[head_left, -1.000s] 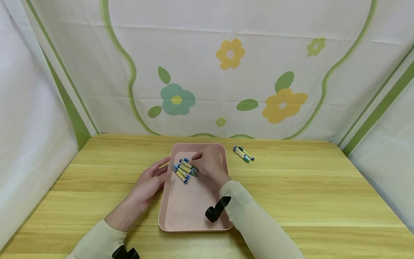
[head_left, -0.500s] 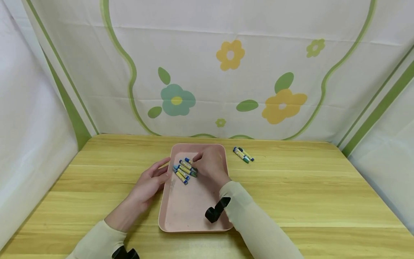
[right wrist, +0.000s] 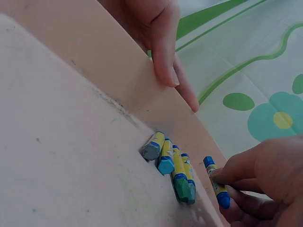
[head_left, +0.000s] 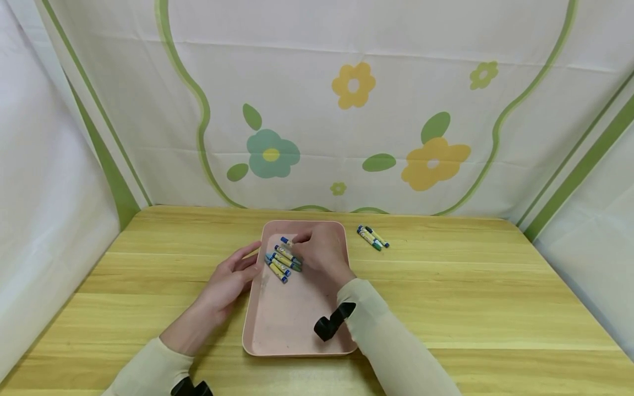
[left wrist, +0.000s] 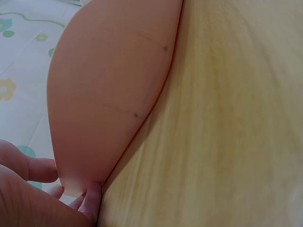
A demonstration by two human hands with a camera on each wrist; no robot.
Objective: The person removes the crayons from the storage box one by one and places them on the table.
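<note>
In the head view a pink tray (head_left: 292,330) lies on the wooden table. My right hand (head_left: 322,254) is over its far part and pinches a blue crayon (right wrist: 216,182) between thumb and fingers, beside the far-end wall. Next to that crayon several others lie side by side in the tray: a dark green crayon (right wrist: 181,182), a light blue crayon (right wrist: 166,158), a grey crayon (right wrist: 154,146) and a teal-green one behind. My left hand (head_left: 230,280) touches the tray's left side with fingers extended, the thumb at the rim and fingertips low against the outer wall.
A small group of crayons (head_left: 371,237) lies on the table (head_left: 470,297), to the right of the tray's far end. A white cloth (head_left: 307,110) with printed flowers hangs along the back edge, with white cloth also at both sides.
The blue crayon in my right hand has shifted slightly toward the tray's far end, so a gap shows between it and the row. My left hand and the tray have stayed put.
</note>
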